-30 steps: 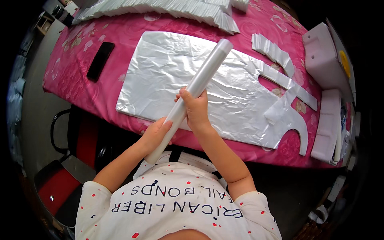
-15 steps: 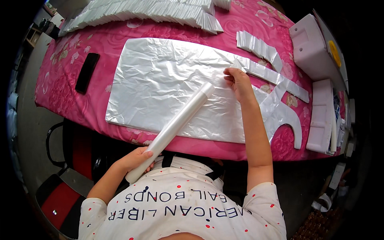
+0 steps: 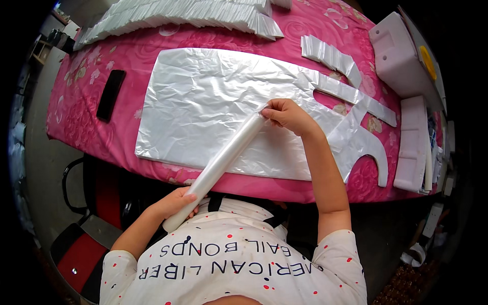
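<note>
Left hand (image 3: 178, 204): wrapped around the roll of translucent white plastic film (image 3: 216, 165) near its lower end, thumb on top. Right hand (image 3: 291, 117): fingertips at the roll's upper end, touching; can't tell if they pinch it or just rest there. Roll runs diagonally, low end by the person's shirt (image 3: 239, 259), upper end over the flat stack of silvery-white T-shirt bags (image 3: 203, 96). Contact between roll and stack: can't tell. Stack lies flat, crinkled, handle loops toward the right. Under it, pink floral tablecloth (image 3: 81, 122). Left of stack: black smartphone (image 3: 110, 95), well apart. Beyond stack: long row of folded white plastic (image 3: 178, 19), plus a shorter folded bundle (image 3: 330, 55) near the handles. Right edge of table: white foam box (image 3: 399, 56), yellow ring (image 3: 428, 62) beside it. Lower left: red-and-black chair (image 3: 81, 259).
</note>
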Tool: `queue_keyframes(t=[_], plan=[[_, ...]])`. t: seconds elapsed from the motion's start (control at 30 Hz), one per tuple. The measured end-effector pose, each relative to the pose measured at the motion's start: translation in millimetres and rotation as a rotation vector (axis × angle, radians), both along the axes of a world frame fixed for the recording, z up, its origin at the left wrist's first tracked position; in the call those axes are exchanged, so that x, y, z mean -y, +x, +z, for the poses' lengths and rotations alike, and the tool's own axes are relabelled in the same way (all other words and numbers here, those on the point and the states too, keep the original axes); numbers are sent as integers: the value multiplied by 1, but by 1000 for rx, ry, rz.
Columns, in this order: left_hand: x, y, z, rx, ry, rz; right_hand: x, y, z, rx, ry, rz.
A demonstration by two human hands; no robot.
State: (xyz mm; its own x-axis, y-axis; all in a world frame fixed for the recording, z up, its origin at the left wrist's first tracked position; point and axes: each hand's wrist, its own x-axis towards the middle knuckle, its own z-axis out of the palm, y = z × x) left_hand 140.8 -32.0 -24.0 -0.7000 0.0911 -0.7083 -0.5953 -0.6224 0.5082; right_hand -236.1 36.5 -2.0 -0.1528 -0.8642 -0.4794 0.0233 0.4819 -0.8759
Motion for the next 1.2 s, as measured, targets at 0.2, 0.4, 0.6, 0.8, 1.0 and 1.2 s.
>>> queue_keyframes(t=[0.2,0.4,0.6,0.8,1.0,1.2], plan=[[6,-9,8,42,-164,-39,-9,-2,-10,-347,-106,-235],[12,8,9,75,-115,-77,-27,-74,-25,-877,-94,-540],[48,37,21,27,35,-293,-77,-154,-27,-1195,28,-647],[72,-13,52,-149,-482,-628,-60,-138,-33,-1075,-147,-540],[57,-122,68,-381,-1260,-728,-8,-81,-32,-886,-214,-386],[38,-151,20,-1045,-1926,-339,16,-63,-19,-773,-155,-331]])
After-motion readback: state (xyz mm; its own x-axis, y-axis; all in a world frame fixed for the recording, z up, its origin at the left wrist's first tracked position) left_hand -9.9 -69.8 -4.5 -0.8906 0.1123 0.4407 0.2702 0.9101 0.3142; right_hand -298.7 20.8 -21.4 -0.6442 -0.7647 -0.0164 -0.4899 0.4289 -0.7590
